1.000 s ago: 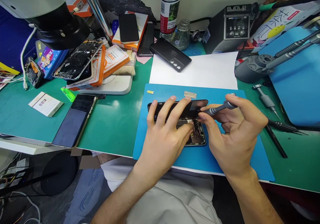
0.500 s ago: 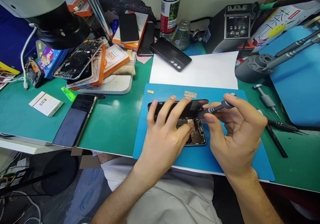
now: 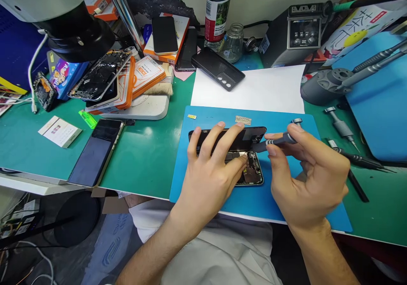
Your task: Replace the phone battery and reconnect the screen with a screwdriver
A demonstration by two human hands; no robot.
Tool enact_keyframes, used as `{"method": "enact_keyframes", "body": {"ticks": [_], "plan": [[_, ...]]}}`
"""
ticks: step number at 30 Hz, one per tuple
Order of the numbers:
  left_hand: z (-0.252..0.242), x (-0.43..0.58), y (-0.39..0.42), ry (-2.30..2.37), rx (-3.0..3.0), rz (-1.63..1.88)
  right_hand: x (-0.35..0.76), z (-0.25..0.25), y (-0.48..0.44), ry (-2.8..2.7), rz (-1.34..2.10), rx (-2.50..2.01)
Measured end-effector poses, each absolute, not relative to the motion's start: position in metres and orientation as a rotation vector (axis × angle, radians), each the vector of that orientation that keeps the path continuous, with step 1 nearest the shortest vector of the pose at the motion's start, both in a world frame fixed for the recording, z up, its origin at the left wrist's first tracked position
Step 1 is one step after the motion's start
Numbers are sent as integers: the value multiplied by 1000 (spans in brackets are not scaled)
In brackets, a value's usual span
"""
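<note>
An opened phone [image 3: 252,170] lies on the blue mat [image 3: 184,166], its inner parts bare and its dark screen [image 3: 246,139] tilted up along the far side. My left hand [image 3: 211,166] spans it: the fingers reach over the raised screen, and the thumb presses down inside the body. This hand covers the phone's left part. A grey screwdriver [image 3: 280,140] is pinched in my right hand [image 3: 308,170], slanting down to the left. Its tip is near the upper right corner of the phone's body; whether it touches cannot be made out.
A black back cover [image 3: 218,69] lies partly on white paper [image 3: 270,90]. Another phone [image 3: 97,153] and a small white box [image 3: 59,131] are at left, below a microscope head [image 3: 79,35]. At right lie another screwdriver [image 3: 341,127], tweezers [image 3: 362,160] and a black stick [image 3: 358,185].
My right hand has shifted slightly right, and the screwdriver's handle has swung with it. My left hand stays on the phone in the same pose.
</note>
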State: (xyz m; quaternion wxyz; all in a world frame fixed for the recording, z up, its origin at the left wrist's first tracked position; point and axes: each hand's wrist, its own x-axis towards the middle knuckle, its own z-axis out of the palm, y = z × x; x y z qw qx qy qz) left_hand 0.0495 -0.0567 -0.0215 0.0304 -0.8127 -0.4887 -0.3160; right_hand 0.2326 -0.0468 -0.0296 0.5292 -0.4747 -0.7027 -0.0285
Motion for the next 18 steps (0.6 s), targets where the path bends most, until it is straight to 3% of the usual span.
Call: {"method": "enact_keyframes", "body": {"ticks": [18], "plan": [[-22, 49, -56, -1515, -2509, -976, 232, -23, -47, -1708, -161, -1089]]}}
